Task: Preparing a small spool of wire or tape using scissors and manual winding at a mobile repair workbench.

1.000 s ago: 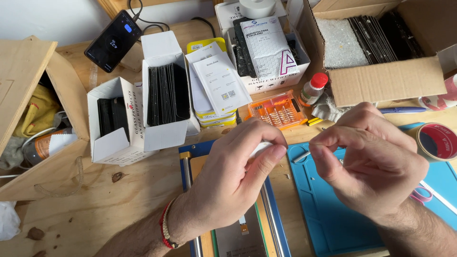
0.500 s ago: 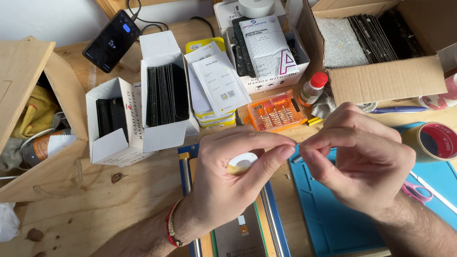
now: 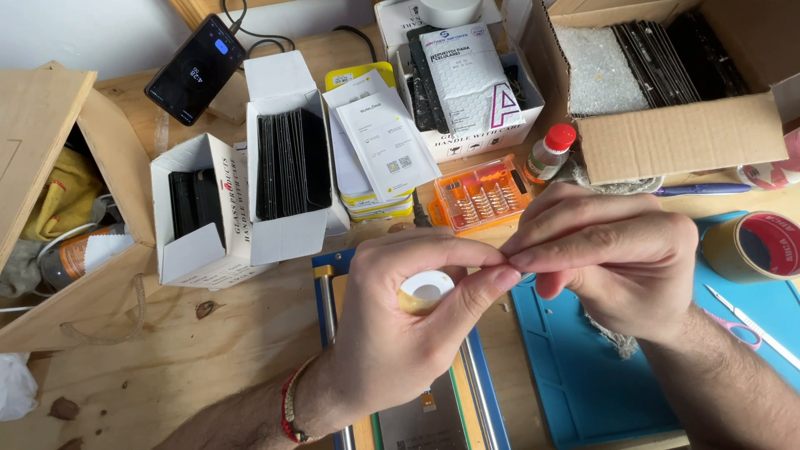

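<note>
Pinching together above the wooden surface (image 3: 167, 367), the left hand (image 3: 400, 333) and right hand (image 3: 617, 258) meet fingertip to fingertip over the seam between a blue-framed metal fixture (image 3: 467, 392) and a blue rubbery mat (image 3: 583, 375). The left hand curls around a small tape roll (image 3: 425, 292), a squat ring with a white flat face, a round hole and a tan, glossy edge; its hole faces up toward the camera, so the roll's axis stands roughly upright, tilted slightly. The fingers hide most of its rim. The right hand is closed narrow, thumb against forefinger, at the left thumb tip; whatever thin thing it nips there is too small to make out, and it may be the tape's end.

Beyond the hands, matte white card boxes (image 3: 250, 192) hold upright dark glossy panels, and an orange clear-plastic bit case (image 3: 479, 196) lies beside a small bottle with a red cap (image 3: 550, 150). A brown corrugated carton (image 3: 675, 133) sits at the back right. A wider tan tape roll (image 3: 750, 246) rests on the mat, cut off at the right edge. A red beaded bracelet (image 3: 289, 408) circles the left wrist.
</note>
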